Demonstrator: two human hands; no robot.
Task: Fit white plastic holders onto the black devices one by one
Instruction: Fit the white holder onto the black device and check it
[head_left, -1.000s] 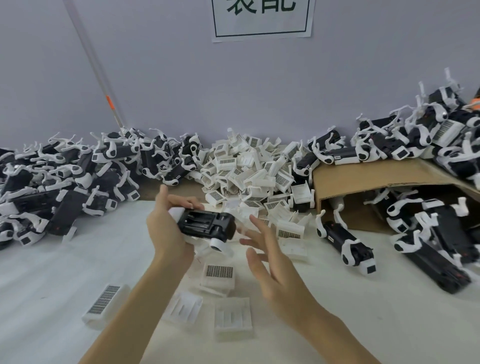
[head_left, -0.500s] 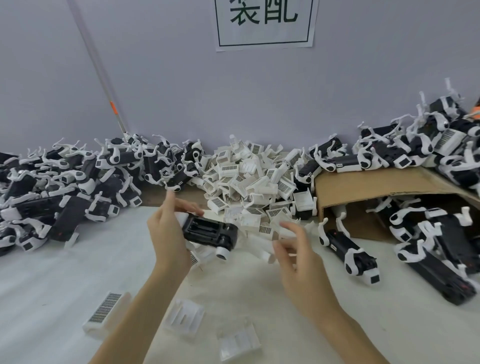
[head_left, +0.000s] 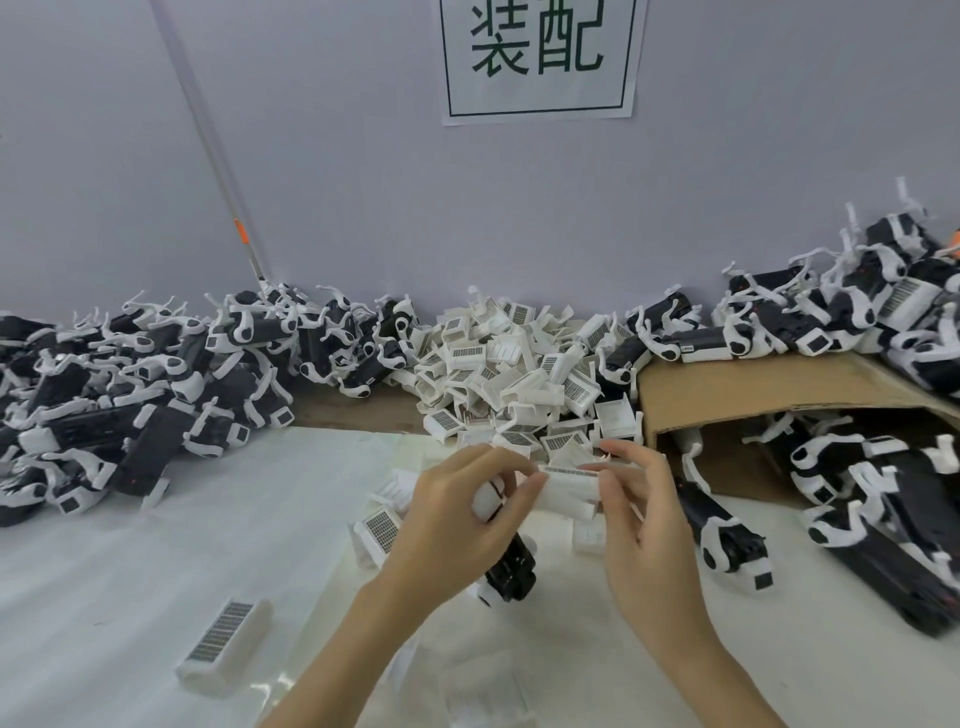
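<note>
Between both hands, the left hand (head_left: 457, 525) is gripping a black plastic device (head_left: 511, 569) while the right hand (head_left: 641, 519) is pinching a white rectangular plastic holder (head_left: 569, 488).

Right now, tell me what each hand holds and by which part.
The left hand grips the black device by its upper end. The right hand pinches the white holder at its right end; left fingers touch its other end.

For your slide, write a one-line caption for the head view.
Left hand grips a black device while right hand brings a white holder onto it.
</note>
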